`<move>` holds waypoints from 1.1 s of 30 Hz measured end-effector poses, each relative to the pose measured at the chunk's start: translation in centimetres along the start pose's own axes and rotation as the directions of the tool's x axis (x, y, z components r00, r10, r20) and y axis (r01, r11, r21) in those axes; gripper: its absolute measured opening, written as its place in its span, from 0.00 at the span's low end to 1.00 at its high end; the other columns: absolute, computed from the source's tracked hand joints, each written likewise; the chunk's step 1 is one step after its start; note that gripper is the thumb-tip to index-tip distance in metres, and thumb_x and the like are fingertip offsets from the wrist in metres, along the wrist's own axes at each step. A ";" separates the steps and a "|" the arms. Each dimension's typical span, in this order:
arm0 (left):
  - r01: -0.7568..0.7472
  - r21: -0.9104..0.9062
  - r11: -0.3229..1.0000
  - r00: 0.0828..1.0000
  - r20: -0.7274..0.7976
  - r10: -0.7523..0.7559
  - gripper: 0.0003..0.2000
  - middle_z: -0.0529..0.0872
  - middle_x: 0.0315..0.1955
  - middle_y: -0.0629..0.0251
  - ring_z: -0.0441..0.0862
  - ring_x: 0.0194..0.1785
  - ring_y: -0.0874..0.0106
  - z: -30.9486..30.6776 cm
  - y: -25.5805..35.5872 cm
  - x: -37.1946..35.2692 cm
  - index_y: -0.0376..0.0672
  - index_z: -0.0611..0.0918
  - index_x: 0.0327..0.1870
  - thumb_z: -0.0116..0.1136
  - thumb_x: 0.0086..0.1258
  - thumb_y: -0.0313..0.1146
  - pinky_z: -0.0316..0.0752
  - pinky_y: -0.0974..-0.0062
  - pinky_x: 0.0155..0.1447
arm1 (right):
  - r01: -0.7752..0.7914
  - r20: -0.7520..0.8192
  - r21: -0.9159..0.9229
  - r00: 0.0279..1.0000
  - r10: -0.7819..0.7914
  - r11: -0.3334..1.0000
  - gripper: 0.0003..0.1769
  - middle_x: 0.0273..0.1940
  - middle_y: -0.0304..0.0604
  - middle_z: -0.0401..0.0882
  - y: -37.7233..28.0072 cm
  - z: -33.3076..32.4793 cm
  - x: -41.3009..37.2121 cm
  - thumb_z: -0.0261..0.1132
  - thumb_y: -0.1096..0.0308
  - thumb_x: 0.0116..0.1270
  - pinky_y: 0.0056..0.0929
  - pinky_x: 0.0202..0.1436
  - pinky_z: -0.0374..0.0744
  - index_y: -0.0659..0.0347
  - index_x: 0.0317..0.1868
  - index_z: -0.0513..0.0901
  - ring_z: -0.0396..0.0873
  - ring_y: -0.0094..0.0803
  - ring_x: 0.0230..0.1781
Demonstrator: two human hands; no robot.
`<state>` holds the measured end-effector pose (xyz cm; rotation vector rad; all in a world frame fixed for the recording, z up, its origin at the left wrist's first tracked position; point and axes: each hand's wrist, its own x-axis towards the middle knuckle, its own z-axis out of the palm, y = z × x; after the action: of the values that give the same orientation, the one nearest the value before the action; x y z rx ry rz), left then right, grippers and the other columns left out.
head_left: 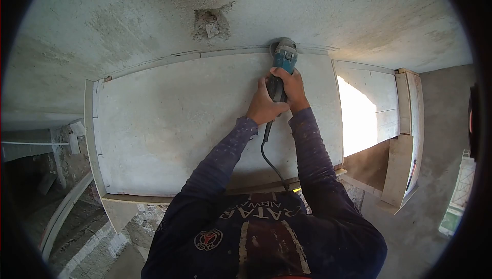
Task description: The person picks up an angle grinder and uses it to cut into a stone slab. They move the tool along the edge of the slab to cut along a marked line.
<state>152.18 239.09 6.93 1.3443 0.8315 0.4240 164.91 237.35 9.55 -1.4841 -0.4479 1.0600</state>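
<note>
A blue and black angle grinder [285, 61] points away from me, its head at the seam where a large pale board [189, 120] meets the rough plastered wall. Wrapped around the rear of its body is my left hand [265, 103], closed. My right hand [294, 88] grips the right side of the body farther forward, just behind the head. The disc [275, 47] shows partly beside the head, right at the wall. From the grinder's back end a black cord [270, 162] runs down between my forearms toward my chest.
The plastered wall [333, 17] has a chipped hole [210, 24] left of the grinder. A thin strip [148, 63] follows the seam. On the right stand a sunlit panel [365, 107] and a wooden frame [405, 140]. Rubble and a curved rail [64, 210] lie below at left.
</note>
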 end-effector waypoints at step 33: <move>-0.003 -0.003 1.000 0.999 -0.052 0.003 0.53 0.81 0.45 0.50 0.84 0.32 0.70 -1.7 0.0 -1.3 0.29 0.52 0.75 0.72 0.50 0.36 0.81 0.74 0.31 | 0.022 0.045 -0.029 0.999 -0.021 0.999 0.16 0.35 0.44 0.84 0.3 2.2 -0.6 0.71 0.63 0.62 0.30 0.39 0.83 0.67 0.43 0.81 0.85 0.31 0.32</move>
<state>150.11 239.33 7.23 1.3363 0.8712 0.4645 162.72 238.11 9.74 -1.4805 -0.5123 1.0755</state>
